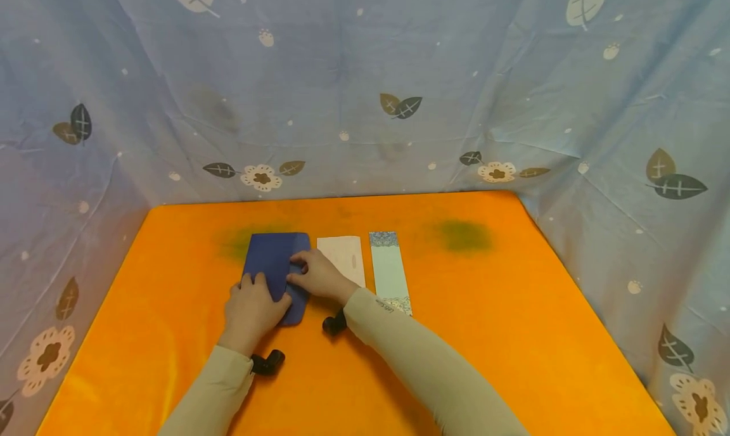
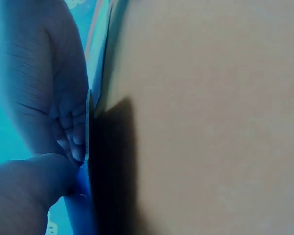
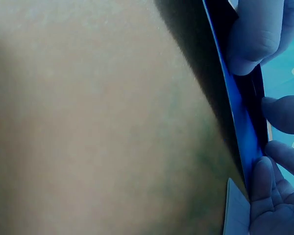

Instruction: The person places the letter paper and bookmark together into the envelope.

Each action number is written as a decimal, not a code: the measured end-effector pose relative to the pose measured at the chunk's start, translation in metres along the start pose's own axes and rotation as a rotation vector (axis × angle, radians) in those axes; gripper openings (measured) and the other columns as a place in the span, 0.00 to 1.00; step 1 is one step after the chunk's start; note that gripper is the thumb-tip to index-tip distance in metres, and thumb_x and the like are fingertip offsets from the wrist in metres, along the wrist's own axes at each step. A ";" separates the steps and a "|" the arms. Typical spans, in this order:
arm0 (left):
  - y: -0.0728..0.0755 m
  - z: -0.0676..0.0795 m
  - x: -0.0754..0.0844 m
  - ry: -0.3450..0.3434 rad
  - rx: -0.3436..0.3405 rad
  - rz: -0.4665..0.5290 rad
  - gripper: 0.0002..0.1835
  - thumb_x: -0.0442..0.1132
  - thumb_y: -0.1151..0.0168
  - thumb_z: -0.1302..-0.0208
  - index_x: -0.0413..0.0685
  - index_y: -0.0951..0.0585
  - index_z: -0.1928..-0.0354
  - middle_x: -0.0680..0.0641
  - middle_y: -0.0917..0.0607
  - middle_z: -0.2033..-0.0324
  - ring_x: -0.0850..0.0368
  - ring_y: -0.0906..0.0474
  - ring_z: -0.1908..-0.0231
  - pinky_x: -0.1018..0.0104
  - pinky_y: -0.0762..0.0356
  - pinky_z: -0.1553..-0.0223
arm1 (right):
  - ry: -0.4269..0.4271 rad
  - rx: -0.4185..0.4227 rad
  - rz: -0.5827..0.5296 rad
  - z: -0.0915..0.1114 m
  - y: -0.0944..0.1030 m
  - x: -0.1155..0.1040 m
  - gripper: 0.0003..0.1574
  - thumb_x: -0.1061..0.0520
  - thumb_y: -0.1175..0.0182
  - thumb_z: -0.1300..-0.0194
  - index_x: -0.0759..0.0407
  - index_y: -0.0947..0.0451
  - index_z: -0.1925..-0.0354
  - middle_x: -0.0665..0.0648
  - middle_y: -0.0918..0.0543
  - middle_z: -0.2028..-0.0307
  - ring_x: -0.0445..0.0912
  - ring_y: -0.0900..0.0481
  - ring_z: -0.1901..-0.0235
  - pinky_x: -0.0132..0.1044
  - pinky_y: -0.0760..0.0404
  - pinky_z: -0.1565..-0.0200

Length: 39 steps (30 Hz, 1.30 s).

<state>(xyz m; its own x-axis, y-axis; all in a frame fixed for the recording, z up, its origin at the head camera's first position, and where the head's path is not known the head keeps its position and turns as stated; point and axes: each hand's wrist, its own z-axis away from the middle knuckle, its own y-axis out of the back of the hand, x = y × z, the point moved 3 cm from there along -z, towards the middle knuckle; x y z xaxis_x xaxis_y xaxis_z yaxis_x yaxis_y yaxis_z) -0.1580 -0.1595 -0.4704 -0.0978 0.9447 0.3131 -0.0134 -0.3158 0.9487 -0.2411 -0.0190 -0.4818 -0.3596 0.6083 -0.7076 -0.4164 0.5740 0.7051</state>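
A dark blue envelope (image 1: pixel 268 252) lies flat towards the left of the table, with a fold line near its right side. My left hand (image 1: pixel 252 306) rests on its lower left part, fingers spread and thumb (image 2: pixel 54 176) pressing the surface. From the right, my right hand (image 1: pixel 322 274) reaches across and pinches the folded strip with bent fingers (image 3: pixel 284 115). Close beside the envelope lies a white envelope or card (image 1: pixel 339 249), partly hidden under my right hand. Farther right is a pale strip (image 1: pixel 389 268) with patterned ends, its lower end near my right sleeve.
Orange cloth (image 1: pixel 485 309) covers the table. A leaf-patterned curtain (image 1: pixel 342 62) rises at the back and on both sides. Black camera mounts sit at the left wrist (image 1: pixel 268 363) and the right wrist (image 1: pixel 334 324), just above the cloth.
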 end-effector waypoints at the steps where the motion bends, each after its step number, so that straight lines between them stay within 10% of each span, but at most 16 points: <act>1: -0.001 0.000 -0.001 0.001 0.003 0.000 0.44 0.58 0.40 0.40 0.24 0.34 0.38 0.19 0.36 0.43 0.20 0.36 0.48 0.31 0.29 0.55 | 0.000 0.001 -0.003 0.000 0.000 0.000 0.29 0.49 0.35 0.36 0.58 0.24 0.39 0.54 0.23 0.49 0.40 0.26 0.61 0.27 0.25 0.57; 12: -0.010 0.000 -0.003 0.016 -0.005 -0.028 0.46 0.59 0.42 0.39 0.20 0.38 0.38 0.14 0.41 0.42 0.18 0.39 0.46 0.32 0.29 0.54 | -0.004 -0.013 -0.052 0.003 0.005 0.001 0.26 0.50 0.36 0.35 0.57 0.23 0.41 0.51 0.22 0.49 0.38 0.25 0.59 0.27 0.24 0.57; 22: -0.004 0.002 0.004 0.005 -0.007 -0.050 0.46 0.58 0.41 0.39 0.19 0.38 0.38 0.14 0.41 0.44 0.18 0.38 0.48 0.34 0.25 0.58 | -0.072 0.067 -0.126 0.013 0.054 0.028 0.31 0.48 0.39 0.33 0.57 0.28 0.36 0.55 0.25 0.42 0.44 0.24 0.52 0.36 0.21 0.55; 39: -0.006 0.000 0.003 -0.007 -0.008 -0.073 0.45 0.58 0.42 0.39 0.20 0.37 0.39 0.15 0.37 0.47 0.20 0.35 0.50 0.35 0.25 0.57 | -0.212 0.130 0.062 0.022 0.090 0.075 0.41 0.44 0.34 0.39 0.54 0.34 0.32 0.58 0.29 0.45 0.51 0.27 0.52 0.47 0.24 0.50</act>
<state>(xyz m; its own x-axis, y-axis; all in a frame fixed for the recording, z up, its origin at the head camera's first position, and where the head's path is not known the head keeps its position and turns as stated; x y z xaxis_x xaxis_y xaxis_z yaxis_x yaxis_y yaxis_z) -0.1579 -0.1548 -0.4756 -0.0896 0.9659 0.2430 -0.0285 -0.2463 0.9688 -0.2869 0.0900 -0.4706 -0.1926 0.7380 -0.6467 -0.2833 0.5891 0.7567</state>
